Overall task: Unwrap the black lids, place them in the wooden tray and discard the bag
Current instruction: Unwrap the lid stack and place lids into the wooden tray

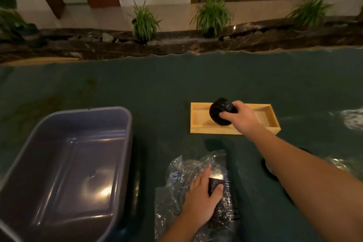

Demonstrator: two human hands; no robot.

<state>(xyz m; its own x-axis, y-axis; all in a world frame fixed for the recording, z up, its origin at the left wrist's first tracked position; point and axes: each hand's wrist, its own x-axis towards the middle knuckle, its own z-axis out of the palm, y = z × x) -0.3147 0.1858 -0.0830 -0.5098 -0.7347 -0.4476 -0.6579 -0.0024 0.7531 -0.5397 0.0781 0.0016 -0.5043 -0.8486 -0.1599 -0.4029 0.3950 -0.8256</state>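
I see a stack of black lids held over the left part of the wooden tray. The stack reads as a short cylinder lying on its side, its axis running roughly left to right, with a round face turned toward the left and slightly toward me. My right hand is clamped on it from the right, fingers curled over the top and thumb underneath at the near side. I cannot tell whether the stack touches the tray floor or sits just above it.

The tray is a long shallow box, its long axis across the bench from left to right.

Nearer to me, my left hand presses down on a crumpled clear plastic bag, fingers mostly straight and spread, thumb against a dark ribbed stack of more lids inside the wrap; that stack's long axis runs away from me.

To the left stands a grey plastic bin, well apart from the tray. Potted plants line a stone ledge beyond the bench.
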